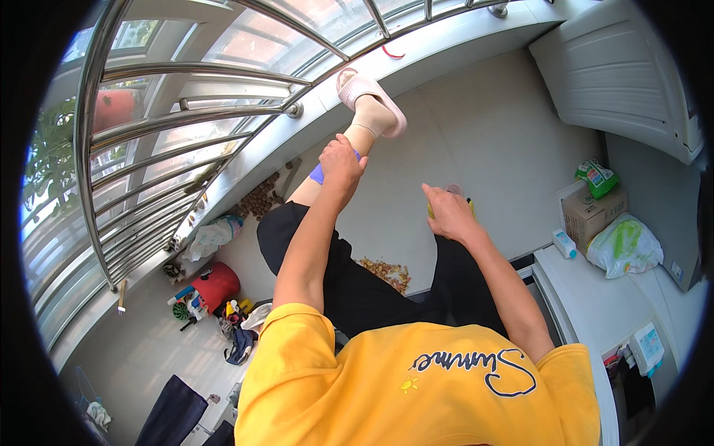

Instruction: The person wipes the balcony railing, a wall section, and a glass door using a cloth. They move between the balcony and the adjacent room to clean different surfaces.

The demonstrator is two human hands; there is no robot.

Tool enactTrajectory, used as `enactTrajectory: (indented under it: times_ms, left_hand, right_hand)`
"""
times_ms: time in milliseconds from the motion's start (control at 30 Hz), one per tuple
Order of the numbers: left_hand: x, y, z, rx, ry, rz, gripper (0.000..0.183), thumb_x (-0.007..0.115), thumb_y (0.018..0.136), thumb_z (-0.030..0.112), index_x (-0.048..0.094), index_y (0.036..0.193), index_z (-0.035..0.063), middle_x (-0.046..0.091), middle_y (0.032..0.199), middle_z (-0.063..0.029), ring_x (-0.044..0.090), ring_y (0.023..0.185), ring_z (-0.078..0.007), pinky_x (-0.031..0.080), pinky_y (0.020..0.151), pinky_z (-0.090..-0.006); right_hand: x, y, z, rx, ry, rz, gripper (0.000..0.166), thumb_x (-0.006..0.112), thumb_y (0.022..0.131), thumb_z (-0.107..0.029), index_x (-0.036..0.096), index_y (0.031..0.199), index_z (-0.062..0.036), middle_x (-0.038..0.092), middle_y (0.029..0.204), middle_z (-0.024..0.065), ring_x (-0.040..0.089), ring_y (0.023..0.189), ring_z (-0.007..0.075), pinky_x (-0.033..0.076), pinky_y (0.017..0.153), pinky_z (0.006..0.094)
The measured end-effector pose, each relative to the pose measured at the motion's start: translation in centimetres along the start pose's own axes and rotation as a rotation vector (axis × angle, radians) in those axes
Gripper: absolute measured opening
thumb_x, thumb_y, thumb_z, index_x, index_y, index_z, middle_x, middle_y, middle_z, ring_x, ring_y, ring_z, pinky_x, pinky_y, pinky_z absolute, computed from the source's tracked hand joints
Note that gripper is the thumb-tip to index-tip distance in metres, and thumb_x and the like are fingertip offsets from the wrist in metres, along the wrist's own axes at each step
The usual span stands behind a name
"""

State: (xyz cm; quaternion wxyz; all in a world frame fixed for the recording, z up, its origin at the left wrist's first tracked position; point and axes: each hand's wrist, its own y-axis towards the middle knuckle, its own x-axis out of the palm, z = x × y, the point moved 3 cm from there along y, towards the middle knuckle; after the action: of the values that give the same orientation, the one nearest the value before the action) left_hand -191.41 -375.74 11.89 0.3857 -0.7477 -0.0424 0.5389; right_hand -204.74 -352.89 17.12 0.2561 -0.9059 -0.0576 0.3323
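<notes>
My left hand [341, 165] lies over the shin of the raised left leg, on a blue-purple patch or cloth [318, 174] that shows at both sides of it. The left foot, in a pink slide sandal [365, 93], rests on the white ledge [312, 117]. My right hand [450, 214] is over the right knee in black trousers [463, 279], its index finger stretched out. Small yellow-green parts [473, 208] show beside this hand, and a pinkish round thing [453, 189] shows just beyond; the hand hides most of them. Whether it holds anything is unclear.
Metal railings [195, 119] line the window side. A red bucket [218, 285] lies tipped at left, near a plastic bag [215, 237] and brown round things [259, 196]. Peelings or scraps [387, 273] lie on the floor. At right stand a cardboard box [594, 211] and a white cabinet [585, 290].
</notes>
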Motion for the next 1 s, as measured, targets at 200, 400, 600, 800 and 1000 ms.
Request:
enactTrajectory:
  times_ms: [200,400,600,800,1000]
  left_hand:
    - [-5.6,-1.1,-0.7,0.033,-0.107,0.205,0.1,0.057,0.074,0.066,0.027,0.141,-0.0009,0.05,0.126,-0.0235,0.053,0.114,-0.0371,0.045,0.09,-0.0451]
    - [-13.8,-2.5,2.7,0.171,-0.157,0.75,0.082,0.054,0.081,0.059,0.04,0.132,-0.0034,0.052,0.124,-0.0236,0.055,0.109,-0.0353,0.045,0.088,-0.0496]
    - [-0.6,-1.2,0.3,-0.004,0.026,0.02,0.099,0.067,0.068,0.059,0.031,0.139,0.0004,0.055,0.116,-0.0189,0.06,0.1,-0.0348,0.048,0.085,-0.0455]
    - [-6.8,-3.5,-0.5,0.115,-0.063,0.277,0.092,0.063,0.074,0.058,0.034,0.137,-0.0019,0.057,0.117,-0.0209,0.057,0.104,-0.0361,0.047,0.089,-0.0438]
    - [-13.6,-4.9,0.8,0.296,-0.233,0.747,0.075,0.053,0.087,0.05,0.034,0.136,-0.0037,0.054,0.12,-0.0251,0.053,0.111,-0.036,0.042,0.094,-0.0433]
  right_hand:
    - [-3.2,-0.1,-1.8,-0.042,0.047,0.078,0.057,0.058,0.074,-0.009,0.044,0.128,-0.0007,0.058,0.101,0.0176,0.059,0.091,0.0352,0.049,0.078,0.0433]
    - [-6.4,-0.2,-3.9,-0.037,0.164,0.113,0.056,0.059,0.074,-0.01,0.045,0.128,-0.0025,0.058,0.104,0.0175,0.058,0.095,0.0351,0.048,0.081,0.0427]
    - [-5.3,-1.3,-2.6,-0.001,0.207,-0.025,0.056,0.06,0.072,-0.009,0.047,0.127,-0.0017,0.061,0.106,0.0208,0.058,0.098,0.0379,0.047,0.083,0.0428]
    - [-5.0,-1.5,-1.3,-0.024,0.195,0.003,0.055,0.059,0.071,-0.008,0.048,0.125,-0.001,0.061,0.104,0.021,0.058,0.096,0.0386,0.047,0.082,0.0439]
    - [-5.1,-1.2,-2.6,-0.048,0.252,0.022,0.053,0.058,0.071,-0.009,0.049,0.123,-0.0002,0.061,0.103,0.0212,0.058,0.095,0.0391,0.047,0.081,0.0442]
